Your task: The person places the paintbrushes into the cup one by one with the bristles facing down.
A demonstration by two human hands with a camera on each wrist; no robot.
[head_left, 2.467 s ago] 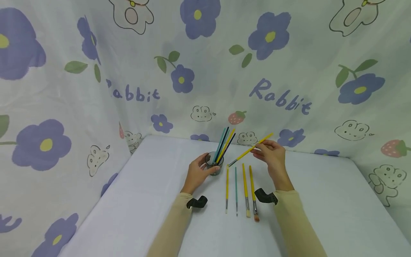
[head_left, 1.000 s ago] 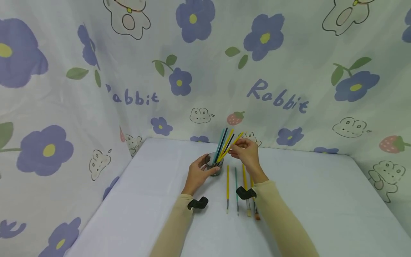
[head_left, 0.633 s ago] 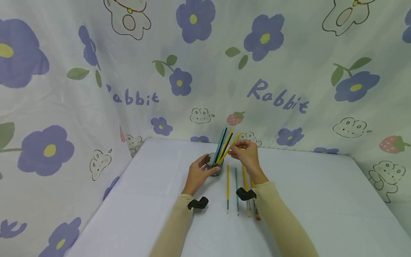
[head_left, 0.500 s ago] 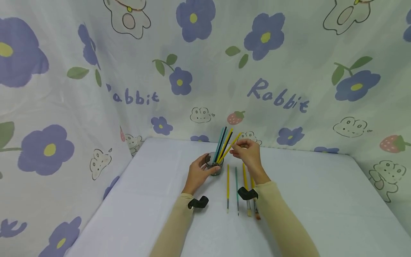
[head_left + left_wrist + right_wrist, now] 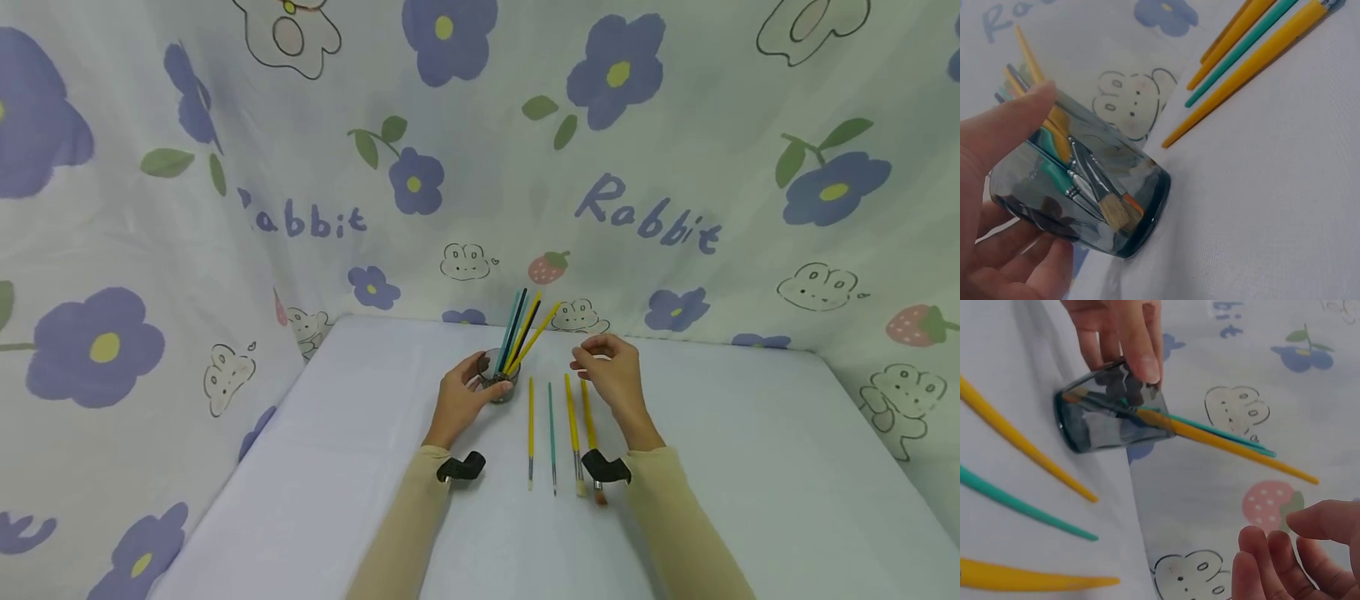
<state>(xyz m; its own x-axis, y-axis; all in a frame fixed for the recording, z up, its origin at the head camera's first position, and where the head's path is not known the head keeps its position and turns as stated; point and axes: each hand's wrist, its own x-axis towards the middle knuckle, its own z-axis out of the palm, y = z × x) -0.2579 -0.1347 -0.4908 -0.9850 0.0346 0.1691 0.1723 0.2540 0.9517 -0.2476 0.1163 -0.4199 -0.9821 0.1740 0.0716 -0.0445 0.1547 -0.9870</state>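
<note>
In the head view my left hand (image 5: 459, 404) grips a dark, see-through glass (image 5: 498, 393), thumb on the near side and fingers behind. Several paintbrushes stand in it with bristles down, their yellow, teal and black handles leaning right; a yellow paintbrush (image 5: 535, 337) leans the furthest. A flat bristle head (image 5: 1117, 212) shows through the glass wall in the left wrist view. To the right of the glass, my right hand (image 5: 617, 379) hovers with loosely bent fingers and holds nothing. The right wrist view shows its fingertips apart from the yellow handle.
Several paintbrushes lie side by side on the white table (image 5: 337, 467), bristles toward me: a thin yellow one (image 5: 531, 417), a teal one (image 5: 551, 425) and wider yellow ones, partly under my right wrist. A patterned cloth (image 5: 510, 167) hangs behind.
My right hand brought a yellow paintbrush leftward into the glass, let it go there, and has drawn back to the right. My left hand has stayed on the glass.
</note>
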